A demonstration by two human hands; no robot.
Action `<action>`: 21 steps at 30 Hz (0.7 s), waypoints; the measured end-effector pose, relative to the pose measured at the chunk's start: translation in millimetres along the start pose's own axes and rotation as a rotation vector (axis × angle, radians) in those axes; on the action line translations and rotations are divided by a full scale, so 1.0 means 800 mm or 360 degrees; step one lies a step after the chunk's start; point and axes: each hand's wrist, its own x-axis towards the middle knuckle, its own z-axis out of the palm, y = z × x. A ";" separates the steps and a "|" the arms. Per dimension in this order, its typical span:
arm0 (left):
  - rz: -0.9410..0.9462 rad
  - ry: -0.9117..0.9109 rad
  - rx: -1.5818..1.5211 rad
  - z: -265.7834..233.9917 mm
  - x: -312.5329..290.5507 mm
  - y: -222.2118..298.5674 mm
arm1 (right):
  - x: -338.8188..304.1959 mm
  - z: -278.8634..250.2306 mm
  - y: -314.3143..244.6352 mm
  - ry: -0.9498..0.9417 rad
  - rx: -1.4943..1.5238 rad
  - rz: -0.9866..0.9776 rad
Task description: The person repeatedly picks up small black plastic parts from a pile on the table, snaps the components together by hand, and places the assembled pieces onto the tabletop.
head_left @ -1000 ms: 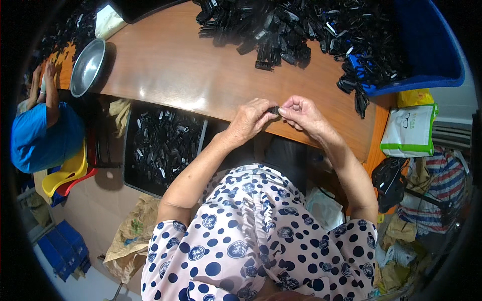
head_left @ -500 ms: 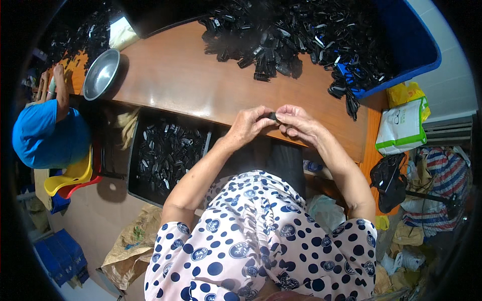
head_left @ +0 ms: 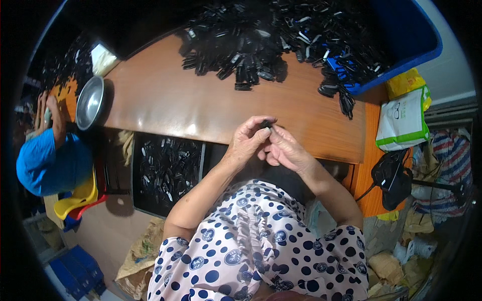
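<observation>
Near the middle of the frame, both hands meet just over the near edge of the brown wooden tabletop (head_left: 165, 100). The left hand (head_left: 248, 143) and the right hand (head_left: 283, 150) pinch one small black plastic part (head_left: 266, 123) between their fingertips, thumbs pressed in against it, held up close, probably so that the fingers can work on it with both sides steadied. Along the upper middle of the frame a large loose heap of similar black plastic parts (head_left: 251, 45) spreads across the tabletop, spilling from a blue plastic bin (head_left: 411, 45) at the upper right, within arm's reach. Lower left of the hands, below the table edge, a dark tray of black parts (head_left: 168, 170) sits beside the person's knee, seemingly placed there to be handy. A round steel bowl (head_left: 90, 103) rests at the table's left end, near another person in a blue top (head_left: 47, 163). A white and green bag (head_left: 401, 123) hangs at the right.
</observation>
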 end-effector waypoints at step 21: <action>0.0692 0.0172 0.2707 -0.068 0.125 0.053 | 0.014 -0.174 -0.137 0.1042 -0.3674 -0.0625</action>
